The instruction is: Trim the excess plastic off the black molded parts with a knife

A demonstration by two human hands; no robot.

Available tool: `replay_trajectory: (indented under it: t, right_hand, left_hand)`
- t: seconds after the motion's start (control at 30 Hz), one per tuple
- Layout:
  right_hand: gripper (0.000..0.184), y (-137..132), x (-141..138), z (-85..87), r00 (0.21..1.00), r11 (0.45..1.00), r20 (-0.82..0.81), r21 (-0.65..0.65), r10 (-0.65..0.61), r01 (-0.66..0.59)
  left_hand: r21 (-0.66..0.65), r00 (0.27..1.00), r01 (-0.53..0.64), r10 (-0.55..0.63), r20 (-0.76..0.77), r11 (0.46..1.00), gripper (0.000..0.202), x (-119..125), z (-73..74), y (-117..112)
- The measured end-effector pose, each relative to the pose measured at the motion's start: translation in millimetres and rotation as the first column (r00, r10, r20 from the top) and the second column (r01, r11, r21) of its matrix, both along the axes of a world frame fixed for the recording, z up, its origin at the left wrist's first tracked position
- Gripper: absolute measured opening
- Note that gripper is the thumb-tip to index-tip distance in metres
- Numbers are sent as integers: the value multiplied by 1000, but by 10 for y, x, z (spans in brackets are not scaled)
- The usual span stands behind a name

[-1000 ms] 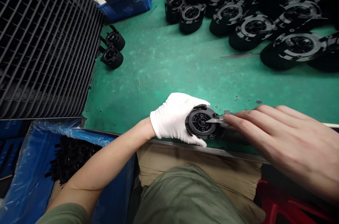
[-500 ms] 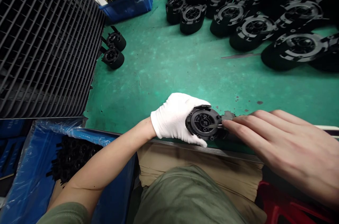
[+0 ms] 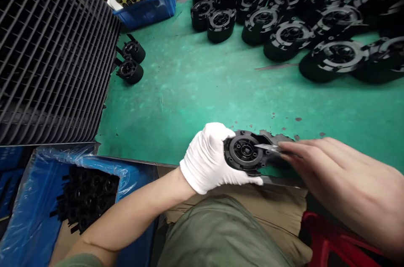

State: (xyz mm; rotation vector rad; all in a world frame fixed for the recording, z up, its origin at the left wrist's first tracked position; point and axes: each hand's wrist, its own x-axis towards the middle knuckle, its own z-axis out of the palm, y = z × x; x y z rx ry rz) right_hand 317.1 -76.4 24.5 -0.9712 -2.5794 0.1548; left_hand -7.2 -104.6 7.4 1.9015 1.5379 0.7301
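My left hand [image 3: 210, 157], in a white glove, is closed around a round black plastic housing [image 3: 233, 153] at the front edge of the green table. The housing's ringed face is turned up towards me. My bare right hand [image 3: 341, 178] pinches slim metal tweezers [image 3: 268, 147]. Their pointed tip lies over the right part of the housing's face; whether it touches cannot be made out. The far end of the tweezers is hidden behind my fingers.
Many similar black housings [image 3: 290, 33] stand in rows at the back right. Two more [image 3: 130, 70] stand by a grey grille rack [image 3: 47, 56] on the left. A blue bin [image 3: 148, 10] holds yellow sticker sheets. Below left, a lined blue crate [image 3: 34, 216] contains black parts.
The housing has turned within my left hand, and the gloved hand has shifted slightly lower in view. The tweezers have drawn back from the face's centre towards the right.
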Motion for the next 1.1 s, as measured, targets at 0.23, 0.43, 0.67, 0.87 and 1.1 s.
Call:
replay_trajectory:
  t: [0.23, 0.43, 0.67, 0.87, 1.1]
  right_hand:
    - [33, 385, -143, 313, 970, 961, 115, 154, 215, -232]
    - [35, 382, -152, 336, 965, 955, 112, 158, 236, -252]
    - [56, 246, -118, 205, 973, 960, 134, 181, 190, -212]
    - [67, 168, -34, 122, 974, 969, 150, 153, 171, -193]
    - [66, 79, 24, 126, 970, 973, 187, 144, 152, -180]
  left_hand:
    - [85, 966, 234, -241, 97, 969, 114, -103, -142, 362]
    - [-17, 938, 338, -336, 84, 941, 84, -72, 34, 450]
    - [10, 937, 326, -325, 130, 945, 73, -56, 77, 435]
    - [-9, 936, 333, -330, 124, 943, 69, -52, 114, 425]
    - [-4, 940, 324, -322, 118, 946, 64, -56, 94, 418]
